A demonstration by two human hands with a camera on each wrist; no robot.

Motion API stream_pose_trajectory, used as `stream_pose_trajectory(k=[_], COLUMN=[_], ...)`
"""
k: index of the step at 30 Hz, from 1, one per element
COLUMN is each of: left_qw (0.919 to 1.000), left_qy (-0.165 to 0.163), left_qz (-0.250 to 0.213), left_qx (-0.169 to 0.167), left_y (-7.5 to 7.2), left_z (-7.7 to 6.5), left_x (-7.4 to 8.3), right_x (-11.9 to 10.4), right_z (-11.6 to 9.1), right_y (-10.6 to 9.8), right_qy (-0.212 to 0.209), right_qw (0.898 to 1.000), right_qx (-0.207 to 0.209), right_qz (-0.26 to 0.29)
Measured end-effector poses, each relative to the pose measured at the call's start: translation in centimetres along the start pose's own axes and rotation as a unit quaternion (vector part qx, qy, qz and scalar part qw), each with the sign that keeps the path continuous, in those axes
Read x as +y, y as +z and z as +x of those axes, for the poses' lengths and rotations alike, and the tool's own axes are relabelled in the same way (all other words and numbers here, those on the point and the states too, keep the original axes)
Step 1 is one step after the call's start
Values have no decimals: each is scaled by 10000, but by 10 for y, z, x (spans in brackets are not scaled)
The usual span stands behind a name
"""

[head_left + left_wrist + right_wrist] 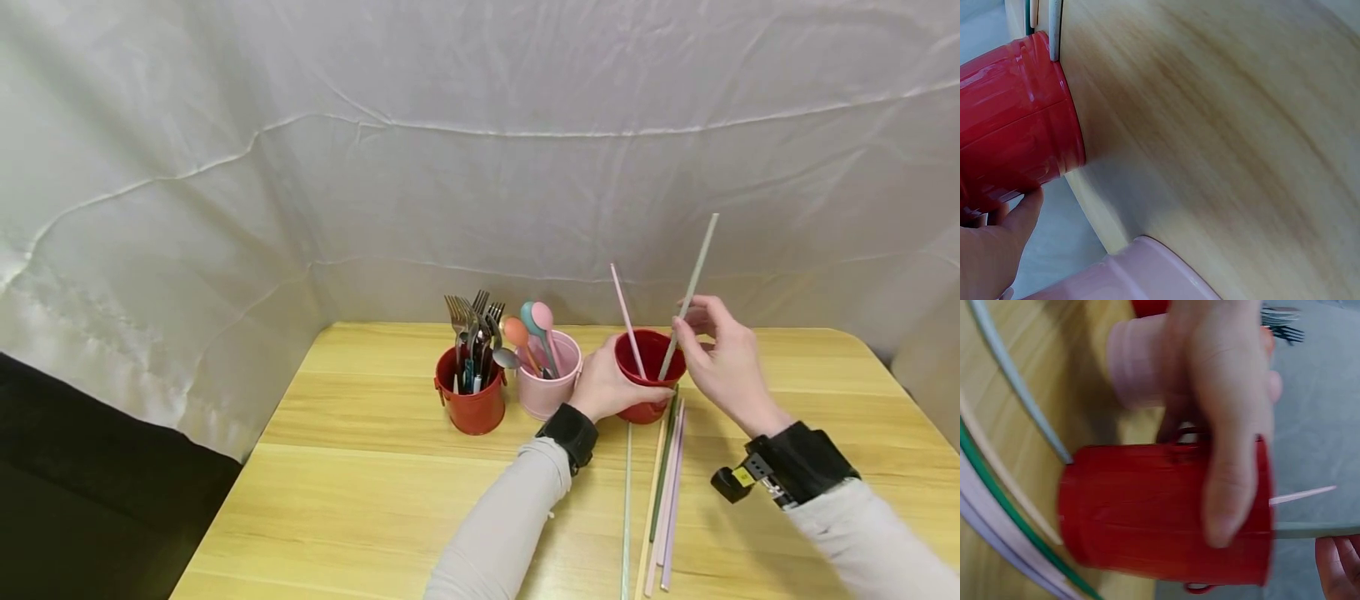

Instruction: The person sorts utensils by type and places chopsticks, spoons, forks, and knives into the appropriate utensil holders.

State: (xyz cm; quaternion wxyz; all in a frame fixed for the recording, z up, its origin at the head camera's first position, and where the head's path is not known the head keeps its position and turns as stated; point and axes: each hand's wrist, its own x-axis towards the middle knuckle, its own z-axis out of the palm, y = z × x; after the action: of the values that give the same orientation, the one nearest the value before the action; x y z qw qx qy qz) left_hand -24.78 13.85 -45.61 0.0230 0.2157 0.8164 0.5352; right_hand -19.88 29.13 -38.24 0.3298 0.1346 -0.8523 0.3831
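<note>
Noting the step in hand: we judge it to be standing a pale grey-green stick (699,265) in the right-hand red bucket (1135,512). Our left hand (603,383) grips that bucket, thumb across its front just under the rim, fingers at its far side; our right hand (720,350) pinches the stick between thumb and fingers above the mouth. The stick's lower end is inside the rim; whether it touches the floor of the bucket we cannot tell, nor whether the bucket's base sits flat on the desk (360,500). Method, in our judgement: steady the wall, lower the stick along its own slant, let go only once the end bears on the bottom, and avoid knocking the pink stick (626,310), which leans left in the same bucket. A tall load could tip so light a vessel, so the left grip seems worth keeping. Lying in front of the bucket: a pale green stick (627,508) somewhat apart, then a cream stick (651,500), a dark green stick (663,475) and a lilac stick (672,500) close together, with pink among them. Other containers: the left-hand red bucket (476,414) holds upright forks (456,312), tines up; the pink bucket (536,396) holds an orange spoon (516,332), a teal spoon (529,321) and a pink spoon (543,315), bowls up. A metal spoon (506,358) leans between those two; which one holds it we cannot tell.
</note>
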Motion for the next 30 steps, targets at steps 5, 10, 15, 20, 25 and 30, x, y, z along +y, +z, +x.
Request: stream_pose_trajectory(k=[5, 10, 15, 20, 25, 30], left_qw=[10000, 10000, 9999, 9998, 9998, 9999], left_qy=[71, 27, -20, -59, -39, -43], left_qz=[27, -68, -119, -184, -180, -94], left_qx=[-7, -35, -42, -34, -44, -55], left_y=[0, 0, -1, 0, 1, 2], left_z=[1, 1, 0, 0, 1, 2], left_x=[0, 1, 2, 1, -1, -3], right_x=[12, 20, 27, 37, 45, 44], right_z=[-10, -22, -40, -61, -80, -98], right_y=[2, -2, -7, -10, -12, -13], right_qy=[91, 391, 739, 1079, 1382, 1742], right_qw=[9995, 9985, 9963, 9914, 9822, 9644], right_qx=[-214, -281, -349, -626, -1264, -1980], right_qz=[-222, -248, -271, -401, -171, 176])
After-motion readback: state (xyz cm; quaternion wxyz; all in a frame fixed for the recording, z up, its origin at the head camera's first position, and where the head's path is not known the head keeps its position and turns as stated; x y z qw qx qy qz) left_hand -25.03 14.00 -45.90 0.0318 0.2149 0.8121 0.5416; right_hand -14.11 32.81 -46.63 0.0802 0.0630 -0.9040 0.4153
